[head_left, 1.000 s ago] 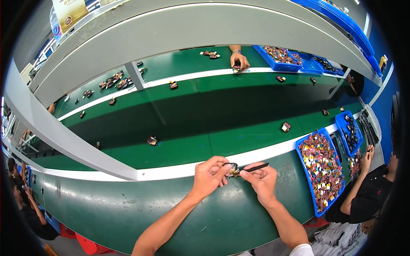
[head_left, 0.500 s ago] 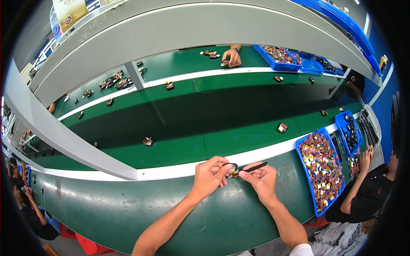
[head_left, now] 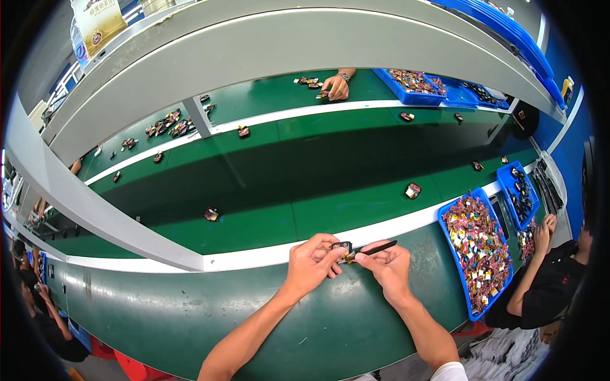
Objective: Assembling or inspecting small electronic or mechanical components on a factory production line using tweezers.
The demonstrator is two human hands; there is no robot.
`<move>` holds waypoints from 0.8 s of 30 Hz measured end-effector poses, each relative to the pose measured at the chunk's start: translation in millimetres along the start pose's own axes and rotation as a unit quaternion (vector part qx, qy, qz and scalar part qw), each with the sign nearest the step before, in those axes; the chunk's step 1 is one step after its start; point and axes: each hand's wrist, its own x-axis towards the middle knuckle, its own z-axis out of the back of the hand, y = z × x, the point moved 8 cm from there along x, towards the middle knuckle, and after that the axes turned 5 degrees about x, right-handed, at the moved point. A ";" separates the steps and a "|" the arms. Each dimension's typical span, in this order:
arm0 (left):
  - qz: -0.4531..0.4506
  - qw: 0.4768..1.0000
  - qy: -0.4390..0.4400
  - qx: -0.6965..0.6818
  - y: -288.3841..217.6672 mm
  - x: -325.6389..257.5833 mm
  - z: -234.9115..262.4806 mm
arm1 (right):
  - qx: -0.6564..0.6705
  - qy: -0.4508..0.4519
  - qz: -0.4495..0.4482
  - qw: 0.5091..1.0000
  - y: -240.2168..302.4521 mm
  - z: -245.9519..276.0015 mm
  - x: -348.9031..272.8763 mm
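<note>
Over the green bench my left hand [head_left: 310, 265] pinches a small black plastic housing [head_left: 343, 246] between thumb and fingers. A slim black pen-like tool [head_left: 383, 247] is gripped in my right hand [head_left: 391, 272], its back end pointing up to the right. The tool's working end meets the lower right side of the housing, by a bit of yellow. Fingers partly cover both the housing and that tip, so the exact contact is hidden.
A blue tray [head_left: 471, 315] of small wired parts stands to the right, beside a smaller blue tray [head_left: 535, 206] with black pieces. Beyond the white rail, a green conveyor belt [head_left: 267, 232] carries scattered units. A co-worker's hand [head_left: 338, 87] works across it; another person [head_left: 549, 279] sits right.
Units on the belt have shifted slightly left. The housing has turned so more of its face shows, while both my hands stay nearly in place. The co-worker's hand opposite moved a little left.
</note>
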 end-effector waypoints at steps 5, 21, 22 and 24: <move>-0.010 1.000 0.018 0.017 0.6 0.9 -1.2 | 0.006 -0.003 0.002 1.000 -2.8 2.2 0.2; 0.045 0.992 0.072 -0.096 6.5 4.0 -1.7 | -0.006 -0.014 0.133 0.991 4.7 4.1 -6.9; 0.040 0.992 0.069 -0.099 5.9 3.7 -0.9 | -0.010 -0.012 0.130 0.991 3.6 3.2 -6.8; 0.041 0.992 0.070 -0.095 7.7 3.6 0.2 | -0.002 -0.012 0.126 0.992 -0.5 3.2 -5.1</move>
